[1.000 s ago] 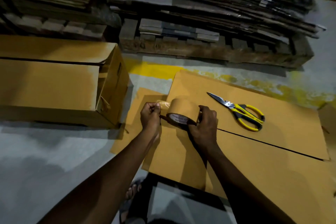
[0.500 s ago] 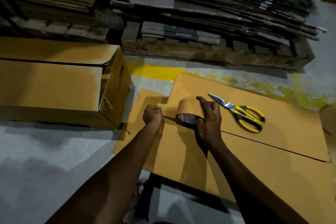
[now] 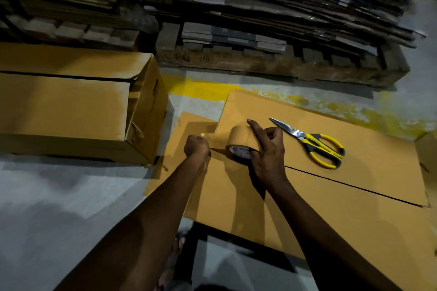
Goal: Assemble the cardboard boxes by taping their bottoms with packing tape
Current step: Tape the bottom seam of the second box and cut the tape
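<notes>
Tape roll (image 3: 238,140): it stands on its edge on the brown box (image 3: 378,160), at the left end of the seam (image 3: 354,186) between the two flaps.
Left hand (image 3: 197,149): just left of the roll, closed like a fist; it seems to pinch the tape end (image 3: 203,135), with a short strip stretched to the roll.
Right hand (image 3: 268,153): against the right side of the roll; the index finger (image 3: 254,126) lies straight over the top, the other fingers (image 3: 274,132) curl and grip it.
Scissors (image 3: 315,145): right of the roll, apart from it, on the far flap.
Step in hand: probably starting the strip at the seam end.
To do it well: keep the strip tight, centre it on the seam, press the end down first, then draw the roll rightward, low and straight.
Hard to see: the left fingertips are behind the fist, so the pinch is only my judgement; the right thumb is hidden; tape and cardboard look nearly the same colour in the dim light.
</notes>
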`<action>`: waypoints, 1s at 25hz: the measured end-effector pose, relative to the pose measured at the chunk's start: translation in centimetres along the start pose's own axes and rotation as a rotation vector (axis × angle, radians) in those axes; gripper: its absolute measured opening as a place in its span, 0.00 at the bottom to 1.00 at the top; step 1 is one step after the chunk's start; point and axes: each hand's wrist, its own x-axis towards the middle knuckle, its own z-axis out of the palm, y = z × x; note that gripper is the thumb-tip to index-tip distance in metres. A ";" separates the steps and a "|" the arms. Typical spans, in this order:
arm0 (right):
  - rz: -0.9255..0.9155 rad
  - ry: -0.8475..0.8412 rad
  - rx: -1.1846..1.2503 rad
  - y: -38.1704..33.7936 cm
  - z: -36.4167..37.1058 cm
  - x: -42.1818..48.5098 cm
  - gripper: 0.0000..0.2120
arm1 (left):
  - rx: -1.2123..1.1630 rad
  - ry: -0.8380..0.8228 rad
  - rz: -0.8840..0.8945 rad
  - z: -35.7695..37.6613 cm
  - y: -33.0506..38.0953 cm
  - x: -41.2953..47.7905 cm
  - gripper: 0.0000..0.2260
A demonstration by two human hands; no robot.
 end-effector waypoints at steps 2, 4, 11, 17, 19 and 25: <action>0.001 -0.017 -0.013 0.2 0.0 0.0 0.36 | 0.074 -0.036 -0.005 0.2 0.2 0.2 0.13; -0.001 -0.028 -0.039 0.8 0.1 0.0 0.32 | 0.164 -0.107 -0.010 0.1 0.3 0.6 0.14; 0.050 -0.181 -0.044 1.9 -1.1 0.8 0.34 | 0.315 0.096 0.826 -2.3 -4.6 -3.4 0.29; -0.047 -0.342 -0.437 2.3 -2.7 1.0 0.33 | 0.881 -0.164 1.078 -2.7 -5.6 -4.0 0.43; -0.099 -0.282 -0.554 3.4 -5.0 0.6 0.28 | 0.982 -0.137 1.077 -2.8 -5.8 -3.8 0.41; -0.175 -0.320 -0.578 5.5 -11.2 0.0 0.26 | 0.946 -0.234 1.044 -2.9 -5.4 -3.8 0.40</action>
